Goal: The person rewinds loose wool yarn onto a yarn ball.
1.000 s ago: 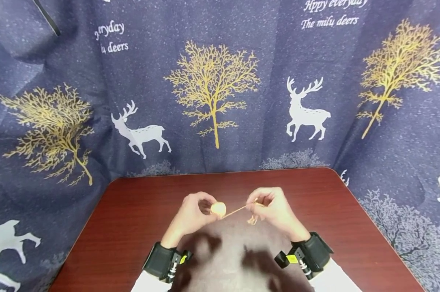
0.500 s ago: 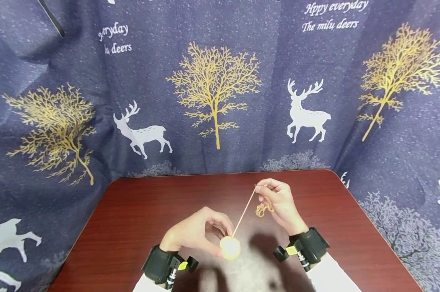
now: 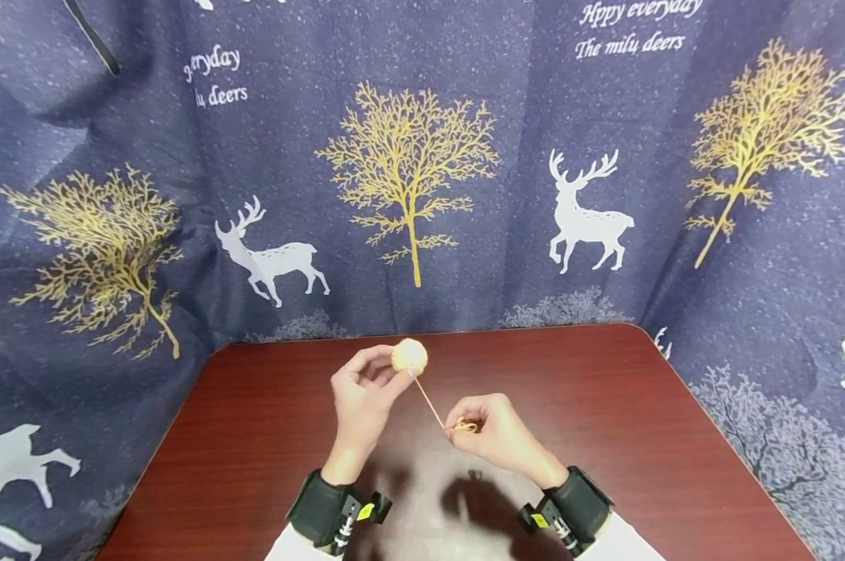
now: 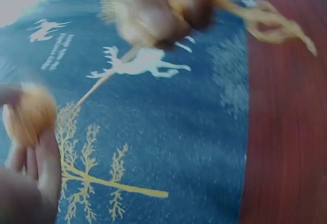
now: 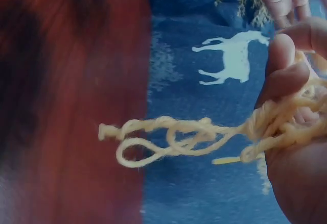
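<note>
A small pale-yellow ball of yarn (image 3: 410, 356) is pinched between the thumb and fingers of my left hand (image 3: 362, 401), raised over the far part of the table. From the ball a taut yarn strand (image 3: 430, 403) slants down to my right hand (image 3: 495, 432), which is lower and to the right. The right hand's curled fingers grip the strand along with a loose bundle of yarn (image 3: 466, 425). In the right wrist view, looped yarn (image 5: 189, 137) trails out of that hand. The left wrist view shows the yarn ball (image 4: 31, 114) blurred at the left edge.
Beneath both hands lies a reddish-brown wooden table (image 3: 268, 421) with a bright glare patch near its front middle. Behind it hangs a dark blue curtain (image 3: 464, 296) printed with deer and trees. Each wrist wears a black camera band (image 3: 320, 510).
The left hand and yarn ball dipped toward me, then rose away to the far side. The right hand went up, then came back down and left. The strand now slants the other way.
</note>
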{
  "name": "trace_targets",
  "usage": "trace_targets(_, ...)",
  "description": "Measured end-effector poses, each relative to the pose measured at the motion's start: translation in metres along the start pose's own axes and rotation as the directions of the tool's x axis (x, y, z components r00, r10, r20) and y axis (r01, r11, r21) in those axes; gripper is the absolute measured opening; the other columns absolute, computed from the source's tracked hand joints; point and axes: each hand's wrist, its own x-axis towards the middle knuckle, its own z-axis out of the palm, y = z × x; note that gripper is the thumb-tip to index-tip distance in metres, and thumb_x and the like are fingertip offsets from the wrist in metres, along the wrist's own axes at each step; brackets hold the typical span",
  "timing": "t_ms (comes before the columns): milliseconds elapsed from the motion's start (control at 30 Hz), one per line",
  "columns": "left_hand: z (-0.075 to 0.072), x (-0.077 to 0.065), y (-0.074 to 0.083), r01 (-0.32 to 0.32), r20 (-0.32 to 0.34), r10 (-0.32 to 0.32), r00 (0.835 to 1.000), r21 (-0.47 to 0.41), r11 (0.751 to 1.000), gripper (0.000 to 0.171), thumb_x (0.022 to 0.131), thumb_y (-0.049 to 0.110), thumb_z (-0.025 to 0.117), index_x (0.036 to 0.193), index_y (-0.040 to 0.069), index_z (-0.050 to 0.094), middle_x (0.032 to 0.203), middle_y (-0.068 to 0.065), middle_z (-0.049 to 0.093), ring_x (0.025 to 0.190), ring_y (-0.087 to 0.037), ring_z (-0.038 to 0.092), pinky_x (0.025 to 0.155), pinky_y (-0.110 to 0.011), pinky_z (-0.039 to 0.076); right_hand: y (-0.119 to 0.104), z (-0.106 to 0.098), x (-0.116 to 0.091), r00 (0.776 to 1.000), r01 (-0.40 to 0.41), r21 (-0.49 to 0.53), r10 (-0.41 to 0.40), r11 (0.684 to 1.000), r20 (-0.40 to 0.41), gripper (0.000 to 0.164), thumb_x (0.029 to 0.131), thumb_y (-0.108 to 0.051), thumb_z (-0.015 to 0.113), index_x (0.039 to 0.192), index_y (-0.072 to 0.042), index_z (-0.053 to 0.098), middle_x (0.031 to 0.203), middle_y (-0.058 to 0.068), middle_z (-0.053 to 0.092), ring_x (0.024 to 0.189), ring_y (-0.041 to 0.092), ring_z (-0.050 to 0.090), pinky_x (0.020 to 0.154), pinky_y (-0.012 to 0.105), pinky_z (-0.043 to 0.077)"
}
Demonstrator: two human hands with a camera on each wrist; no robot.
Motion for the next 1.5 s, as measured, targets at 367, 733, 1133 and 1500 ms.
trace_targets(367, -0.022, -0.004, -0.012, -0.135, 0.327, -0.144, 0.934, 0.697, 0.704, 0.033, 0.061, 0.005, 0.088, 0.087, 0.009, 0.068, 0.081, 0.002, 0.065, 0.068, -0.011, 0.063, 0.062, -0.025, 0.055, -0.014, -0.035, 0.005, 0.999, -0.014, 0.291, 0.022, 0.957, -0.023, 0.015, 0.082, 0.011, 0.067, 0.086, -0.003, 0.070, 0.067, 0.000, 0.065, 0.046, 0.008, 0.057, 0.038, 0.025, 0.048)
trace_targets(733, -0.034, 0.004, 0.001, -0.093, 0.629, -0.477, 0.614, 0.658, 0.747, 0.027, 0.064, 0.005, 0.085, 0.085, 0.012, 0.070, 0.073, 0.007, 0.066, 0.067, -0.008, 0.063, 0.063, -0.023, 0.055, -0.001, -0.062, 0.015, 0.985, -0.059, 0.950, 0.173, 0.308, 0.005, 0.030, 0.101, 0.004, 0.040, 0.086, -0.008, 0.063, 0.078, -0.002, 0.061, 0.061, 0.003, 0.039, 0.054, 0.014, 0.024)
trace_targets(1133, -0.034, 0.007, 0.005, 0.322, 0.875, -0.088, 0.476, -0.081, 0.943, 0.035, 0.077, -0.005, 0.080, 0.107, -0.006, 0.064, 0.103, -0.012, 0.066, 0.097, -0.017, 0.064, 0.086, -0.037, 0.059, 0.023, -0.048, 0.025, 0.867, -0.093, 0.810, 0.447, 0.580, -0.221, 0.030, 0.099, 0.005, 0.050, 0.084, -0.007, 0.073, 0.080, -0.001, 0.066, 0.063, 0.002, 0.053, 0.050, 0.009, 0.039)
trace_targets(1500, -0.018, 0.008, 0.000, 0.251, 0.380, -0.112, 0.918, -0.339, 0.907, 0.035, 0.079, -0.015, 0.062, 0.105, 0.008, 0.069, 0.115, -0.007, 0.068, 0.100, -0.016, 0.065, 0.085, -0.026, 0.057, 0.031, -0.011, 0.011, 0.903, -0.394, 0.344, 0.429, 0.852, -0.028, 0.017, 0.084, 0.005, 0.065, 0.098, 0.015, 0.067, 0.067, 0.005, 0.064, 0.055, 0.010, 0.057, 0.045, 0.019, 0.042)
